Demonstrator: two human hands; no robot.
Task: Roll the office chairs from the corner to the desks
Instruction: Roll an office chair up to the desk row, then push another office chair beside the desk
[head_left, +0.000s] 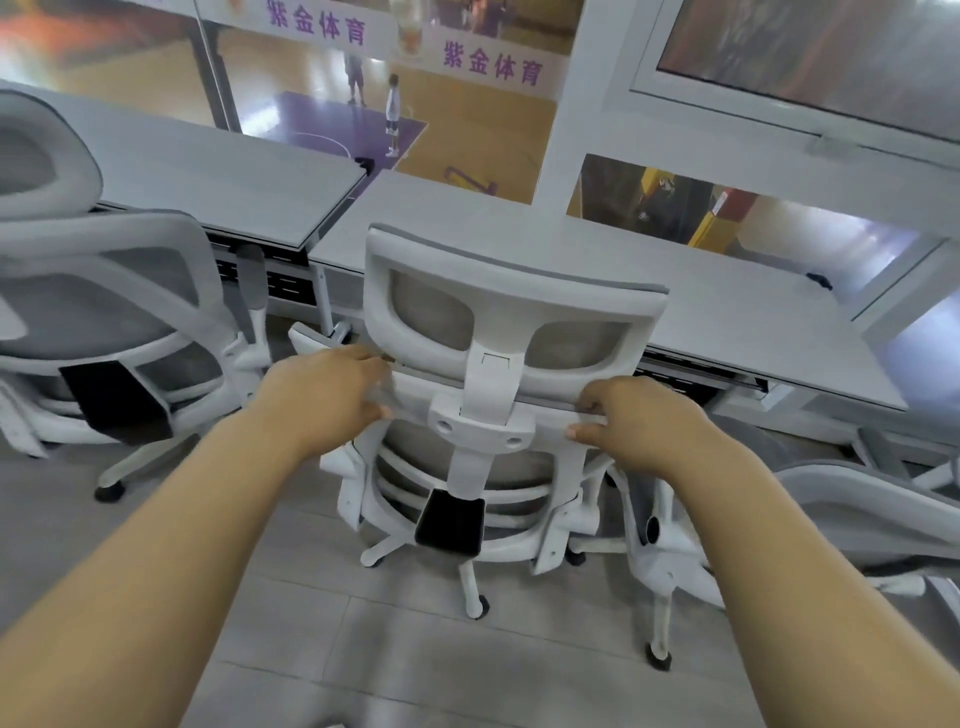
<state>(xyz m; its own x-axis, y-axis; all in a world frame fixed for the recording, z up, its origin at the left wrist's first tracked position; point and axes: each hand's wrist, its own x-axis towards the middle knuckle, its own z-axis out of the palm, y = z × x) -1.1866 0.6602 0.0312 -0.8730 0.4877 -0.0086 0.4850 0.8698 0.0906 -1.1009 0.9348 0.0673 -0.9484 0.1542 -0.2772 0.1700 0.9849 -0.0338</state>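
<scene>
- Head view: left hand (327, 397) and right hand (636, 423) curled round chair (470, 421) back rail.
- Stiff frame on casters (483, 605); likely rolls easily; push at rail, not headrest (511, 291).

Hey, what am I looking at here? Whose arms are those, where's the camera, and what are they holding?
There is no machine here. One camera sits on a person's head and looks forward and down, so the two bare arms are their own. The left hand and right hand both grip the backrest's top edge on the middle chair, which faces a grey desk by a window. A second chair stands to the left, and part of a third chair shows at right. A small dark object, too small to identify, lies on the desk.
</scene>
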